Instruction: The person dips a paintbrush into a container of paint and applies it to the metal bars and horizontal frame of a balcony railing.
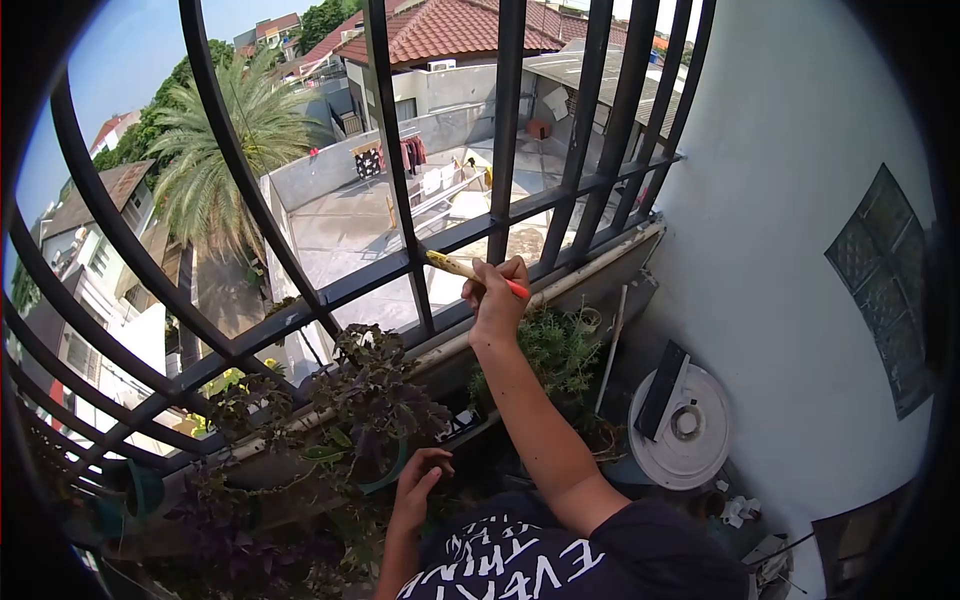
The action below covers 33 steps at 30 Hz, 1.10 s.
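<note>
My right hand (498, 290) is closed around a paintbrush (455, 264) with a yellowish handle and an orange-red end. The brush's far end meets the black metal railing (365, 278) where an upright bar crosses the horizontal rail; its bristles are hard to make out against the dark metal. Lower down, my left hand (424, 478) hangs near the potted plants with its fingers loosely bent and apart, holding nothing. Dark-leaved plants (385, 395) grow just beyond it, and a green bushy plant (548, 350) stands below my right forearm.
A white wall (770, 240) with a dark window (885, 290) closes off the right side. Below it lies a round whitish lid (708, 440) with a dark flat piece on it. Beyond the bars are a concrete yard, a palm tree (235, 140) and tiled roofs (465, 32).
</note>
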{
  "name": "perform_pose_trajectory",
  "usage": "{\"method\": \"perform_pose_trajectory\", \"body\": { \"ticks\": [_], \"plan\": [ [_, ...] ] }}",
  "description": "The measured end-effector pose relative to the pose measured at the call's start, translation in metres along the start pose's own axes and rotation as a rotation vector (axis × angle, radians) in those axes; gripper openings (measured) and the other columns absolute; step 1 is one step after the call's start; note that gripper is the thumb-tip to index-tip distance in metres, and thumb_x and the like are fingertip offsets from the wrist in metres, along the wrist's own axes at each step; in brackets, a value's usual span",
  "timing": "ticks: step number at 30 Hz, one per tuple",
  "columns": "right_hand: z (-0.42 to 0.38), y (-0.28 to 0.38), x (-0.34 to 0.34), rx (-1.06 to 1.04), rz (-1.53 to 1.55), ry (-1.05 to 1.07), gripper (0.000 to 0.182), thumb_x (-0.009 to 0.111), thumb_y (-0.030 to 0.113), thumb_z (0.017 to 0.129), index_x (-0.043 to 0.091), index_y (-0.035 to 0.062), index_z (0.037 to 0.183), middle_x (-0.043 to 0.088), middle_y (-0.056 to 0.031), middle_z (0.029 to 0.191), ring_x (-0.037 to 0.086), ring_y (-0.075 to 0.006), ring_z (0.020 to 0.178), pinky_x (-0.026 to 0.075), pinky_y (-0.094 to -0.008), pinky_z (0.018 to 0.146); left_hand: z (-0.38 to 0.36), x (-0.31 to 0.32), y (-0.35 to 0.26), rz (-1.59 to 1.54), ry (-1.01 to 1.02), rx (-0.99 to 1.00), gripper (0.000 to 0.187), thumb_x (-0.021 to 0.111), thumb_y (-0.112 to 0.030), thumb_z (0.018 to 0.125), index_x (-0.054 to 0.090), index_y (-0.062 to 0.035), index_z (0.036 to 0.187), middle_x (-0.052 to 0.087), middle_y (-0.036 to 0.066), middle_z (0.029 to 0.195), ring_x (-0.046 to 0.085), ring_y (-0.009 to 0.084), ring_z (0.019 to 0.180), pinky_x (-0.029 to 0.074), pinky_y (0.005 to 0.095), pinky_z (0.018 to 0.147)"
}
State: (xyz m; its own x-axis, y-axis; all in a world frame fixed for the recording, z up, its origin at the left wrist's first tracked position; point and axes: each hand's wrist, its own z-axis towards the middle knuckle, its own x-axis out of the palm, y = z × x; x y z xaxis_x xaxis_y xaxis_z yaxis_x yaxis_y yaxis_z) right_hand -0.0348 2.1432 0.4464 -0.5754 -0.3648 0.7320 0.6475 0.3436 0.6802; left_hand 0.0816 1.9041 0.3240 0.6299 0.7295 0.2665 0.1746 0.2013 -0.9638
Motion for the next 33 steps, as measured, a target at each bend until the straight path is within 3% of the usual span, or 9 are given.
{"method": "perform_pose_trajectory", "body": {
  "ticks": [6, 9, 13, 14, 17, 20, 27, 28, 33],
  "plan": [
    [-0.001, 0.032, -0.032, 0.113, -0.115, 0.323, 0.031, 0.067, -0.003, 0.083, 0.040, 0.0110, 0.074, 0.052, -0.0019, 0.060, 0.057, -0.0137, 0.046, 0.037, -0.0230, 0.040, -0.012, -0.006, 0.011, -0.023, -0.063, 0.015, 0.024, 0.052, -0.013, 0.090, 0.057, -0.0001, 0.109, 0.059, 0.006, 0.091, 0.057, 0.0154, 0.089, 0.044, 0.0290, 0.083],
    [-0.008, 0.038, -0.034, -0.128, -0.170, 0.303, 0.031, 0.067, -0.003, 0.084, 0.040, 0.0102, 0.075, 0.054, -0.0032, 0.063, 0.059, -0.0133, 0.051, 0.040, -0.0217, 0.044, -0.014, -0.004, 0.013, -0.036, -0.091, 0.012, 0.022, 0.052, -0.012, 0.090, 0.057, -0.0006, 0.108, 0.059, 0.006, 0.090, 0.057, 0.0153, 0.088, 0.044, 0.0289, 0.082],
    [-0.011, 0.028, -0.055, -0.264, -0.224, 0.253, 0.028, 0.070, -0.004, 0.082, 0.043, 0.0066, 0.079, 0.058, -0.0076, 0.075, 0.059, -0.0133, 0.054, 0.045, -0.0225, 0.048, -0.016, -0.003, 0.008, -0.024, -0.115, 0.017, 0.021, 0.051, -0.012, 0.090, 0.057, -0.0008, 0.107, 0.058, 0.005, 0.089, 0.057, 0.0150, 0.087, 0.044, 0.0285, 0.082],
    [-0.013, 0.029, -0.063, -0.186, -0.289, 0.246, 0.027, 0.070, -0.006, 0.081, 0.045, 0.0051, 0.081, 0.055, -0.0069, 0.082, 0.061, -0.0150, 0.067, 0.049, -0.0252, 0.061, -0.017, -0.004, 0.008, -0.019, -0.119, 0.021, 0.021, 0.051, -0.012, 0.090, 0.057, -0.0008, 0.107, 0.058, 0.005, 0.088, 0.057, 0.0149, 0.087, 0.044, 0.0284, 0.081],
    [-0.012, 0.020, -0.082, -0.604, -0.695, 0.300, 0.029, 0.072, -0.007, 0.077, 0.044, 0.0042, 0.079, 0.050, -0.0073, 0.087, 0.061, -0.0196, 0.085, 0.048, -0.0296, 0.074, -0.023, -0.005, 0.008, -0.007, -0.183, -0.012, 0.022, 0.052, -0.014, 0.087, 0.059, -0.0004, 0.103, 0.059, 0.007, 0.086, 0.057, 0.0171, 0.085, 0.042, 0.0292, 0.082],
    [-0.021, 0.028, -0.089, -0.567, -0.728, 0.313, 0.029, 0.071, -0.010, 0.073, 0.046, 0.0031, 0.074, 0.047, -0.0075, 0.091, 0.056, -0.0215, 0.093, 0.045, -0.0328, 0.082, -0.029, -0.012, 0.020, -0.011, -0.186, -0.018, 0.020, 0.050, -0.011, 0.091, 0.058, -0.0006, 0.106, 0.059, 0.006, 0.089, 0.057, 0.0143, 0.086, 0.044, 0.0277, 0.081],
    [-0.029, 0.048, -0.099, -0.747, -0.989, 0.341, 0.032, 0.071, -0.011, 0.069, 0.043, 0.0035, 0.070, 0.047, -0.0091, 0.094, 0.051, -0.0195, 0.085, 0.043, -0.0317, 0.075, -0.028, -0.015, 0.026, -0.059, -0.196, -0.059, 0.018, 0.048, -0.008, 0.092, 0.059, -0.0006, 0.106, 0.059, 0.006, 0.090, 0.057, 0.0138, 0.087, 0.044, 0.0280, 0.083],
    [-0.033, 0.050, -0.097, -0.788, -1.031, 0.323, 0.029, 0.070, -0.012, 0.069, 0.044, 0.0022, 0.071, 0.048, -0.0104, 0.088, 0.053, -0.0233, 0.078, 0.045, -0.0333, 0.071, -0.026, -0.015, 0.027, -0.060, -0.191, -0.064, 0.018, 0.048, -0.008, 0.092, 0.059, -0.0007, 0.106, 0.059, 0.006, 0.090, 0.057, 0.0137, 0.087, 0.044, 0.0280, 0.083],
    [-0.040, 0.050, -0.095, -0.866, -1.115, 0.417, 0.030, 0.073, -0.011, 0.066, 0.046, 0.0013, 0.069, 0.049, -0.0108, 0.078, 0.054, -0.0233, 0.067, 0.045, -0.0319, 0.061, -0.016, -0.016, 0.030, -0.057, -0.151, -0.093, 0.020, 0.048, -0.011, 0.093, 0.059, -0.0014, 0.107, 0.059, 0.005, 0.088, 0.058, 0.0140, 0.087, 0.045, 0.0284, 0.082]
  ]
}}
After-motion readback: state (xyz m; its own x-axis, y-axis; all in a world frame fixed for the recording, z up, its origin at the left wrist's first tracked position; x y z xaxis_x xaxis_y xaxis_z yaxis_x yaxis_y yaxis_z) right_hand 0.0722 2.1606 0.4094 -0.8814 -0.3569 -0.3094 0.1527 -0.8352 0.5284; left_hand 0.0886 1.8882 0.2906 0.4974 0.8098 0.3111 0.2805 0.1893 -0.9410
